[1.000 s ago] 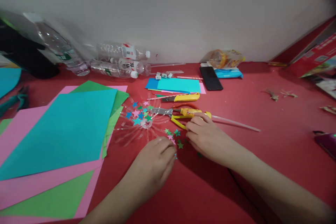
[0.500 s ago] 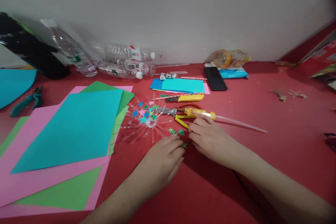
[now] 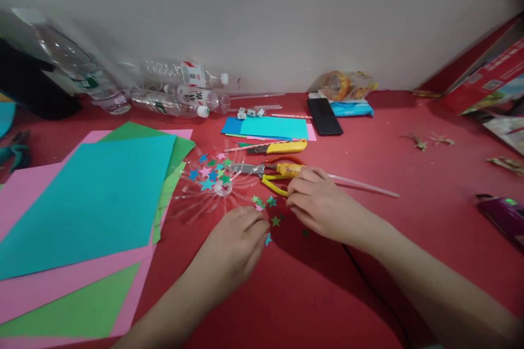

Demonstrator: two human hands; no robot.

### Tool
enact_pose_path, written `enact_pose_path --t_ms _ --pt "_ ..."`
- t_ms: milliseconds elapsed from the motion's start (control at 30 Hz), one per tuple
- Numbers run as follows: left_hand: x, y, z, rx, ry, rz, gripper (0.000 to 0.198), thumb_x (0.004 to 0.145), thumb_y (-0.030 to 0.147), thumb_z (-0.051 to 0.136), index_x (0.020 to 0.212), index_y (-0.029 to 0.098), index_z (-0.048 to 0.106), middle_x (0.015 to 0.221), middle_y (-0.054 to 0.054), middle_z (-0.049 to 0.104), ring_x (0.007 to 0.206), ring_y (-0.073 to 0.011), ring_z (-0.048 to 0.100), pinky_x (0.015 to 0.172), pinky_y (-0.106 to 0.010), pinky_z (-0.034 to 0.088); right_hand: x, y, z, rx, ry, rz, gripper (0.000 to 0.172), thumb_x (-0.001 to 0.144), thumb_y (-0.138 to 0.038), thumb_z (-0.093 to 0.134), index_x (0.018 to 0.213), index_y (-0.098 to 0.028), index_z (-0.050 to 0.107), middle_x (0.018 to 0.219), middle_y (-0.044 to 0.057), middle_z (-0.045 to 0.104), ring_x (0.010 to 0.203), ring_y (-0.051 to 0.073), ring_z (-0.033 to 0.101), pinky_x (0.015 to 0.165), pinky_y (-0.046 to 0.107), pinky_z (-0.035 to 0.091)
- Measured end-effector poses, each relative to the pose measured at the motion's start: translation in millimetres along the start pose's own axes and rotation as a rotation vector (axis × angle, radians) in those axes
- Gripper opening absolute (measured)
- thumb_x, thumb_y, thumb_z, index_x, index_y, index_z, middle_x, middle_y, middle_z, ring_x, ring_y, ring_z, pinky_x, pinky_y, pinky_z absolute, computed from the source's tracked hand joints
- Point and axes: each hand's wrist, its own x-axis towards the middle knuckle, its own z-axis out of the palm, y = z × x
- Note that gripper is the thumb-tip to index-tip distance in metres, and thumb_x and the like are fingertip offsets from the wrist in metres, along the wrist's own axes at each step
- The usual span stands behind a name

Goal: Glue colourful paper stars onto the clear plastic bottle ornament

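Observation:
My left hand (image 3: 237,240) rests low over the red table with its fingers curled together, beside a small group of loose paper stars. Among these are a light green star (image 3: 275,221), a blue star (image 3: 268,239) at my fingertips and a dark green star (image 3: 305,233). Across from it, my right hand (image 3: 321,204) is closed, its fingertips hidden from me. It lies against the yellow-handled tool (image 3: 290,169) and the scissors (image 3: 268,179). Farther left, a clear plastic piece cut into spread strips (image 3: 223,188) carries several coloured stars.
Large coloured sheets (image 3: 94,202) cover the left side. Behind my hands lie a yellow utility knife (image 3: 286,146), paper strips (image 3: 274,127) and a phone (image 3: 325,116). Plastic bottles (image 3: 172,102) line the wall. A clear straw (image 3: 364,185) extends rightward, and a cable (image 3: 370,283) runs below my right arm.
The view has swung right, so everything sits farther left. A blue star by my left fingers and a dark green star below my right hand now show. Both hands stay near the stars.

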Motion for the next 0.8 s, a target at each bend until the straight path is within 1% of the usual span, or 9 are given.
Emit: enact_pose_path --t_ms 100,200,300,467,533,600,700,767,800 --pt "0 -1 -1.8 0.007 0.052 -0.01 0.023 0.088 0.005 0.044 0.098 0.01 0.064 0.096 -0.014 0.07 0.084 -0.0257 0.065 0.073 -0.042 0.057 -2 3 -1 -0.045 -0.053 -0.03 0.015 0.09 -0.018 0.055 0.081 -0.016 0.067 0.084 0.005 0.061 0.094 0.022 0.048 0.097 0.042 0.033" --pt "-3 -5 -2.6 0.015 0.105 -0.046 0.026 0.088 0.003 0.042 0.103 0.011 0.063 0.096 -0.012 0.07 0.085 -0.0238 0.066 0.074 -0.038 0.057 -4 4 -3 -0.08 -0.074 -0.02 0.012 0.089 -0.02 0.056 0.082 -0.016 0.066 0.087 0.005 0.06 0.097 0.022 0.049 0.102 0.045 0.03" --pt "-6 -8 -1.7 0.019 0.098 -0.12 0.025 0.09 0.007 0.044 0.104 0.014 0.062 0.092 -0.009 0.071 0.082 -0.0216 0.066 0.073 -0.036 0.056 -6 2 -6 -0.127 -0.088 -0.03 0.009 0.085 -0.021 0.06 0.079 -0.017 0.066 0.084 0.004 0.06 0.097 0.023 0.049 0.104 0.046 0.029" --pt "-5 -5 -6.1 -0.019 0.113 -0.221 0.02 0.091 0.014 0.046 0.099 0.016 0.064 0.083 -0.005 0.072 0.072 -0.0193 0.067 0.065 -0.032 0.053 -3 -10 -2 -0.251 -0.048 -0.077 0.017 0.086 -0.019 0.057 0.071 -0.017 0.065 0.077 0.004 0.057 0.087 0.023 0.047 0.103 0.048 0.03" --pt "-4 0 -12.2 -0.044 0.163 -0.213 0.017 0.09 0.013 0.048 0.095 0.017 0.064 0.079 -0.004 0.071 0.069 -0.0176 0.066 0.062 -0.029 0.052 -1 -13 3 -0.273 -0.025 -0.094 0.021 0.088 -0.016 0.054 0.07 -0.018 0.065 0.075 0.004 0.056 0.083 0.021 0.046 0.103 0.048 0.031" --pt "-3 5 -19.5 -0.087 0.236 -0.169 0.016 0.088 0.01 0.05 0.095 0.018 0.062 0.074 -0.001 0.068 0.065 -0.0146 0.064 0.06 -0.026 0.05 0 -14 6 -0.268 -0.025 -0.101 0.025 0.089 -0.014 0.051 0.069 -0.018 0.065 0.073 0.003 0.055 0.079 0.02 0.045 0.102 0.048 0.031" --pt "-6 11 -27.1 -0.141 0.32 -0.117 0.023 0.086 0.005 0.051 0.101 0.02 0.06 0.072 0.002 0.066 0.064 -0.0111 0.062 0.063 -0.023 0.049 0 -11 8 -0.243 -0.044 -0.1 0.023 0.089 -0.014 0.052 0.071 -0.018 0.066 0.074 0.003 0.057 0.078 0.019 0.044 0.103 0.048 0.03" --pt "-8 12 -27.6 -0.156 0.326 -0.154 0.026 0.085 0.005 0.052 0.104 0.021 0.061 0.072 0.002 0.066 0.065 -0.0104 0.062 0.065 -0.022 0.049 0 -10 5 -0.229 -0.025 -0.086 0.02 0.088 -0.015 0.052 0.074 -0.018 0.066 0.076 0.004 0.058 0.081 0.02 0.045 0.104 0.048 0.03" --pt "-10 12 -26.5 -0.173 0.299 -0.195 0.026 0.085 0.006 0.054 0.105 0.021 0.062 0.073 0.002 0.067 0.065 -0.0106 0.063 0.065 -0.023 0.049 0 -10 2 -0.219 0.014 -0.066 0.02 0.089 -0.015 0.051 0.075 -0.017 0.066 0.077 0.004 0.058 0.083 0.02 0.046 0.102 0.047 0.032"
